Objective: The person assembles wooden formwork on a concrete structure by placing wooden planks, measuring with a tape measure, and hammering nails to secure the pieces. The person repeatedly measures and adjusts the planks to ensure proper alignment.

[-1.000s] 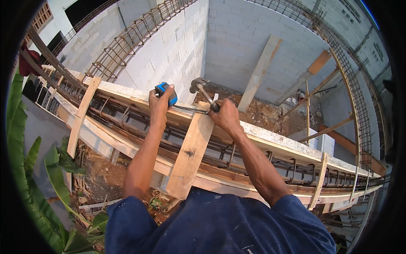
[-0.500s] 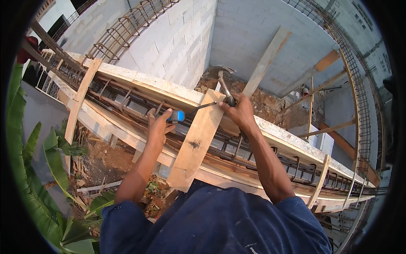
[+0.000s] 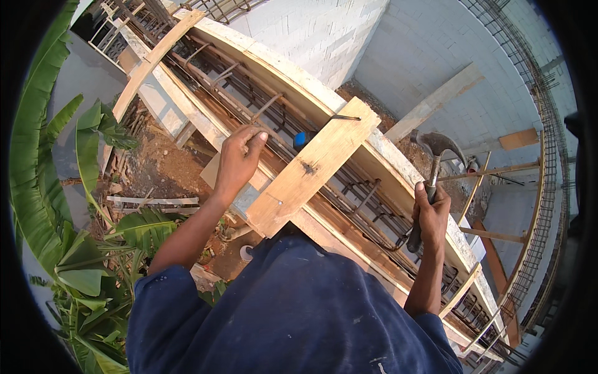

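My right hand (image 3: 431, 209) grips a claw hammer (image 3: 435, 163) by its dark handle, head pointing up and away over the far formwork edge. Raised over the near formwork, my left hand (image 3: 242, 156) has its thumb and fingers pinched together; anything between them is too small to make out. Between my hands a short wooden board (image 3: 317, 165) lies across the formwork trough. Its far end carries a black strap (image 3: 344, 117). Just left of that board sits a blue and black tape measure (image 3: 303, 139), partly hidden by it and touched by neither hand.
Steel rebar (image 3: 268, 106) runs inside the wooden formwork (image 3: 293, 81). Another cross-board (image 3: 152, 62) spans it farther left. Beyond stand pale block walls (image 3: 448, 43) and a leaning plank (image 3: 436, 100). Banana leaves (image 3: 47, 206) and rubble ground (image 3: 168, 165) lie below left.
My left hand has let go of the tape measure and drawn back from it. My right hand has left the strap and moved right and nearer with the hammer. The view has turned.
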The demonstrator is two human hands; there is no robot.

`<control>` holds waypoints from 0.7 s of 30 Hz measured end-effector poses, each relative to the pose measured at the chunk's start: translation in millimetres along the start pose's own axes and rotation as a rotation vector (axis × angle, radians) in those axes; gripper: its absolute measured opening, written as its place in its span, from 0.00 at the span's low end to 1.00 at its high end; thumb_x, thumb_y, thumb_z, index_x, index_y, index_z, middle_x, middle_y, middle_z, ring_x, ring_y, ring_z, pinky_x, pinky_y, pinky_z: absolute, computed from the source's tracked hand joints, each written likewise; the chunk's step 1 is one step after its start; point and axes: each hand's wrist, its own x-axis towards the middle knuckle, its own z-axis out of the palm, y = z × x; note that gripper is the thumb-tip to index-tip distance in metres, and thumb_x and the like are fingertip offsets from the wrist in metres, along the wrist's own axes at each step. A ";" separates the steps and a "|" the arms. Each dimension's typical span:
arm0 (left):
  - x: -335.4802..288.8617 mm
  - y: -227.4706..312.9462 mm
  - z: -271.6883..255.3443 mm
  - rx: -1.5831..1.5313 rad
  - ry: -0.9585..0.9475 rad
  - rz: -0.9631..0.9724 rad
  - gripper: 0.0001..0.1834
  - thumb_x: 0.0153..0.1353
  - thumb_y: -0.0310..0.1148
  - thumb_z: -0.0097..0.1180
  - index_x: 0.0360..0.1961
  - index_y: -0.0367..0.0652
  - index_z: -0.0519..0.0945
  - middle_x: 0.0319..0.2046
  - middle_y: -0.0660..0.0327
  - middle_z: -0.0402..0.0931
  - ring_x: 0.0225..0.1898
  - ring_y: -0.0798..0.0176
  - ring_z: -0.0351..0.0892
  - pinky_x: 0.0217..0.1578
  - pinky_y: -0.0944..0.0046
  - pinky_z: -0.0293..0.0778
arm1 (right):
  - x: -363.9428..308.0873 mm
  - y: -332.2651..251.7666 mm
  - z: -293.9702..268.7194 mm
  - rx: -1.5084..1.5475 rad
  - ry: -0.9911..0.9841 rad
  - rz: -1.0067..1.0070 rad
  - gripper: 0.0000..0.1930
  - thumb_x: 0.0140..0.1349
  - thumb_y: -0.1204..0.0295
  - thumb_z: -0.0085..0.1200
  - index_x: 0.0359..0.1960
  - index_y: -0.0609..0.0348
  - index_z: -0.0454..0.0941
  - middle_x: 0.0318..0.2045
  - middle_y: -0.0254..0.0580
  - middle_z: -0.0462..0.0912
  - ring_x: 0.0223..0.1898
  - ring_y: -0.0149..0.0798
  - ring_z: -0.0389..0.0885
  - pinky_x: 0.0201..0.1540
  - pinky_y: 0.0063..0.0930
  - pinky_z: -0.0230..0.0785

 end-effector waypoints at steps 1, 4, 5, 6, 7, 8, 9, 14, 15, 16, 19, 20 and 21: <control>-6.7 -1.0 -2.7 0.018 0.094 0.039 0.17 0.70 0.39 0.53 0.40 0.32 0.82 0.36 0.55 0.81 0.40 0.61 0.79 0.45 0.62 0.72 | 7.2 4.0 -2.9 0.001 0.039 -0.054 0.19 0.66 0.55 0.59 0.31 0.61 0.76 0.16 0.30 0.73 0.20 0.24 0.72 0.25 0.23 0.65; -11.5 4.6 -13.4 0.030 0.175 0.127 0.16 0.70 0.37 0.53 0.39 0.32 0.82 0.36 0.54 0.81 0.40 0.60 0.80 0.43 0.61 0.74 | 33.1 19.1 -16.3 -0.143 0.105 -0.121 0.22 0.69 0.54 0.54 0.35 0.66 0.83 0.29 0.41 0.84 0.34 0.33 0.78 0.44 0.31 0.69; -8.6 11.3 -14.7 0.013 0.158 0.183 0.16 0.70 0.37 0.53 0.39 0.32 0.82 0.36 0.54 0.81 0.40 0.61 0.80 0.43 0.61 0.74 | 40.5 25.6 -17.6 -0.137 0.087 -0.100 0.22 0.69 0.55 0.54 0.38 0.66 0.83 0.31 0.43 0.84 0.36 0.34 0.78 0.46 0.32 0.69; -5.4 21.5 -16.1 0.023 0.120 0.157 0.15 0.70 0.37 0.53 0.39 0.33 0.82 0.36 0.54 0.81 0.40 0.61 0.80 0.43 0.62 0.74 | 45.9 31.6 -18.5 -0.097 0.069 -0.116 0.21 0.69 0.55 0.54 0.41 0.66 0.84 0.33 0.45 0.85 0.38 0.35 0.79 0.48 0.33 0.69; -0.4 34.7 -11.6 -0.030 0.044 0.262 0.13 0.69 0.35 0.54 0.39 0.34 0.82 0.36 0.54 0.81 0.39 0.58 0.81 0.41 0.61 0.74 | 49.5 37.4 -17.4 -0.128 0.066 -0.025 0.22 0.69 0.55 0.54 0.42 0.67 0.84 0.35 0.46 0.85 0.39 0.36 0.79 0.50 0.34 0.69; 2.7 50.5 0.2 -0.039 -0.071 0.367 0.12 0.68 0.34 0.54 0.39 0.34 0.82 0.37 0.54 0.81 0.40 0.57 0.81 0.44 0.61 0.74 | 52.4 41.6 -15.5 -0.129 0.058 0.015 0.22 0.69 0.56 0.53 0.43 0.67 0.84 0.36 0.47 0.85 0.41 0.36 0.79 0.51 0.34 0.69; 3.7 67.7 21.9 -0.059 -0.157 0.467 0.11 0.68 0.33 0.55 0.39 0.34 0.83 0.38 0.53 0.81 0.42 0.56 0.81 0.46 0.61 0.74 | 53.5 44.2 -13.9 -0.103 0.026 0.069 0.22 0.70 0.56 0.53 0.44 0.67 0.83 0.37 0.48 0.85 0.42 0.37 0.80 0.53 0.35 0.69; -27.5 143.5 200.8 0.330 -0.464 0.701 0.17 0.62 0.34 0.55 0.43 0.28 0.81 0.56 0.36 0.70 0.64 0.37 0.64 0.66 0.45 0.59 | 41.3 30.8 -27.7 0.080 0.164 -0.055 0.21 0.69 0.56 0.54 0.43 0.67 0.83 0.39 0.47 0.85 0.45 0.39 0.79 0.53 0.38 0.68; -26.3 144.7 230.2 0.330 -0.355 0.732 0.19 0.62 0.35 0.55 0.45 0.26 0.81 0.58 0.35 0.68 0.66 0.36 0.61 0.68 0.43 0.56 | 34.1 25.2 -39.0 0.057 0.171 -0.083 0.22 0.70 0.55 0.53 0.43 0.67 0.83 0.38 0.47 0.85 0.43 0.38 0.80 0.51 0.36 0.69; -23.1 142.8 254.8 0.379 -0.312 0.758 0.21 0.62 0.36 0.55 0.46 0.25 0.80 0.60 0.33 0.66 0.67 0.35 0.59 0.69 0.42 0.53 | 27.3 19.8 -49.5 0.059 0.176 -0.108 0.22 0.70 0.55 0.52 0.41 0.66 0.83 0.37 0.44 0.85 0.39 0.34 0.80 0.47 0.31 0.71; -5.3 133.7 296.6 0.377 -0.202 0.685 0.24 0.67 0.41 0.49 0.50 0.28 0.80 0.63 0.35 0.63 0.69 0.34 0.54 0.71 0.42 0.47 | 1.2 12.5 -75.0 0.002 0.187 -0.104 0.21 0.72 0.55 0.50 0.36 0.64 0.82 0.27 0.37 0.82 0.26 0.28 0.76 0.34 0.25 0.70; -3.1 129.9 300.2 0.398 -0.197 0.681 0.25 0.68 0.44 0.47 0.49 0.30 0.81 0.61 0.37 0.67 0.67 0.37 0.58 0.69 0.42 0.49 | -5.8 12.6 -78.3 0.017 0.167 -0.133 0.21 0.72 0.55 0.50 0.36 0.64 0.82 0.26 0.36 0.81 0.24 0.27 0.75 0.33 0.24 0.70; 0.9 129.7 302.2 0.445 -0.231 0.676 0.27 0.69 0.47 0.44 0.49 0.32 0.82 0.59 0.39 0.70 0.66 0.39 0.63 0.68 0.43 0.52 | -11.9 13.7 -79.3 0.036 0.131 -0.112 0.21 0.72 0.56 0.50 0.35 0.64 0.81 0.25 0.36 0.81 0.24 0.27 0.75 0.32 0.24 0.70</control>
